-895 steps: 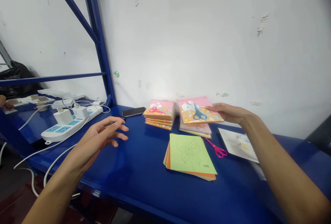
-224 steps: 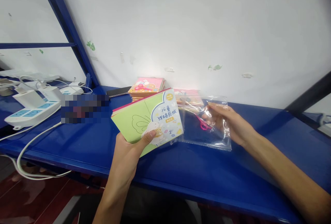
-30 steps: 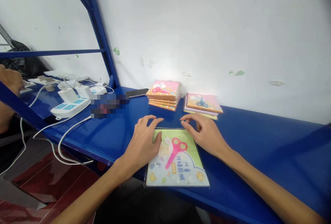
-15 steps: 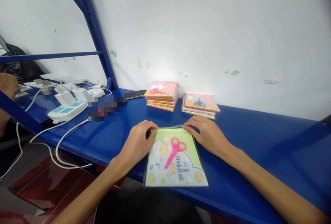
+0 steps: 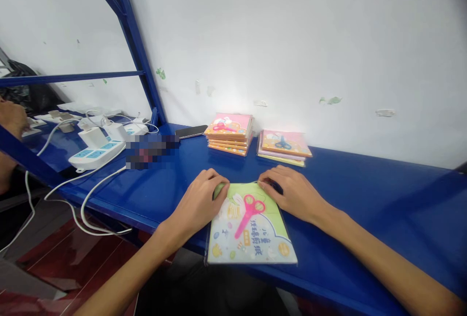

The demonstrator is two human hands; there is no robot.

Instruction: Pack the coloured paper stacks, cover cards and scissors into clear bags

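A green and pale-blue children's paper-cutting pack (image 5: 270, 231) in a clear plastic sleeve lies at the table's front edge, its near side jutting past it. Pink child scissors (image 5: 249, 214) show on its cover. My left hand (image 5: 204, 197) pinches the pack's far left corner between thumb and curled fingers. At the far right corner, my right hand (image 5: 288, 189) closes its thumb and fingers on the sleeve's edge. The fingertips cover part of that far edge.
Behind lie two stacks of similar packs, a taller orange-pink stack (image 5: 229, 133) and a lower stack (image 5: 284, 147). On the left are a white power strip (image 5: 97, 155) with chargers and cables, a dark phone (image 5: 191, 131), a blue frame post (image 5: 136, 43), and another person's hand (image 5: 12, 116).
Both hands stay at the pack's far edge. The sleeve's flap, stretched between them before, is now folded down behind that edge, and my left fingers have moved slightly inward.
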